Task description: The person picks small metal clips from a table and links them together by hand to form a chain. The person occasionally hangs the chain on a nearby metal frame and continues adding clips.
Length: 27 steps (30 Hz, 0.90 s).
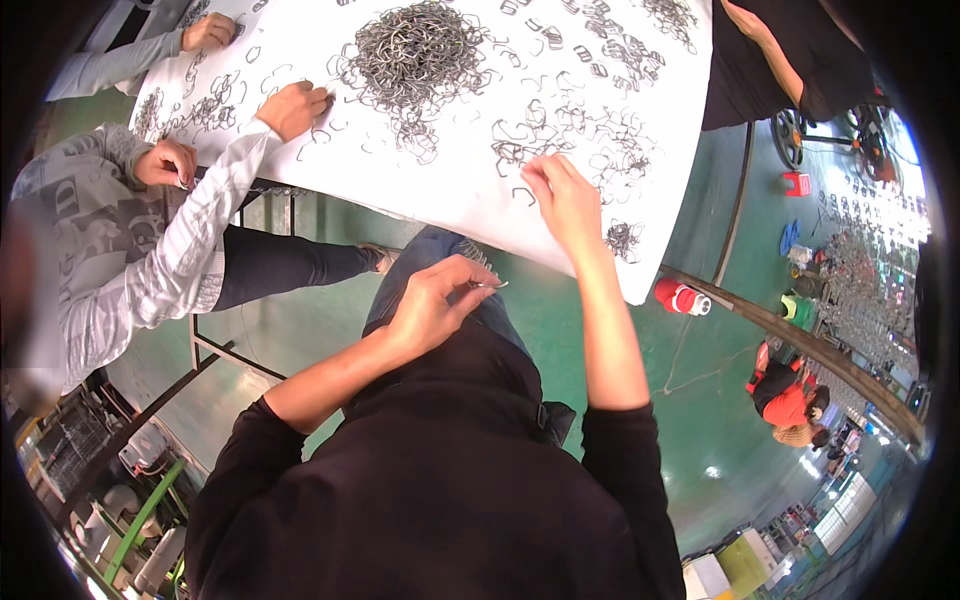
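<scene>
My left hand point(440, 302), in front of my body and off the table's edge, pinches a small bent metal wire piece point(492, 286) between thumb and fingers. Over the near edge of the white table point(440, 190) reaches my right hand point(567, 205). Its fingers are curled together close to a loose scatter of C-shaped wire pieces point(600, 140); whether it holds one is too small to tell. One hook-shaped wire piece point(523, 196) lies just beside its thumb.
A large heap of wire pieces point(418, 55) stands mid-table. At the left, a co-worker's hand point(293, 110) touches pieces; another person's hand point(208, 33) is beyond. A person in black stands at the right edge. A red container point(682, 296) sits beyond the table's right corner.
</scene>
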### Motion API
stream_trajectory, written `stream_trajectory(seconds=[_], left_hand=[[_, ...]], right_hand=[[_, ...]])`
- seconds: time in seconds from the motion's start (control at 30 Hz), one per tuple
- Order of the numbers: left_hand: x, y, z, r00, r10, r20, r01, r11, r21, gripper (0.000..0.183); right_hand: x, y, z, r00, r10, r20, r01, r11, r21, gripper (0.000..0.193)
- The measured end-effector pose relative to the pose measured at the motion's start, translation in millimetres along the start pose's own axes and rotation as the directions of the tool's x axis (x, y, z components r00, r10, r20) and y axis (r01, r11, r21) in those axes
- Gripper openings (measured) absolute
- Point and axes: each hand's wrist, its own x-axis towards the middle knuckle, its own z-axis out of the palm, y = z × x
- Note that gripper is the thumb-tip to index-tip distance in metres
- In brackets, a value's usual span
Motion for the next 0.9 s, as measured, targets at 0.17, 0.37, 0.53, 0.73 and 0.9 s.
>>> stream_trajectory(seconds=[0.17, 0.37, 0.53, 0.73, 0.9], left_hand=[[5, -4, -5, 1.0, 0.003, 0.029, -0.002, 0.999, -0.038, 0.014], [14, -15, -11, 0.998, 0.052, 0.034, -0.052, 0.999, 0.006, 0.013], [12, -16, -8, 0.997, 0.082, -0.01, -0.082, 0.997, 0.007, 0.014], [10, -17, 1, 0.996, 0.078, -0.047, -0.08, 0.996, -0.048, 0.014], [10, -18, 5, 1.0, 0.006, -0.029, -0.006, 1.0, 0.01, 0.013]], right_hand=[[105, 28, 35, 0.912, -0.175, 0.37, 0.273, 0.933, -0.233, 0.009], [137, 37, 48, 0.774, -0.309, 0.553, 0.557, 0.747, -0.362, 0.012], [114, 40, 22, 0.932, -0.143, 0.332, 0.241, 0.931, -0.275, 0.009], [22, 9, -9, 0.976, 0.206, 0.07, -0.216, 0.955, 0.205, 0.013], [-77, -49, -30, 0.89, 0.426, 0.164, -0.42, 0.623, 0.66, 0.01]])
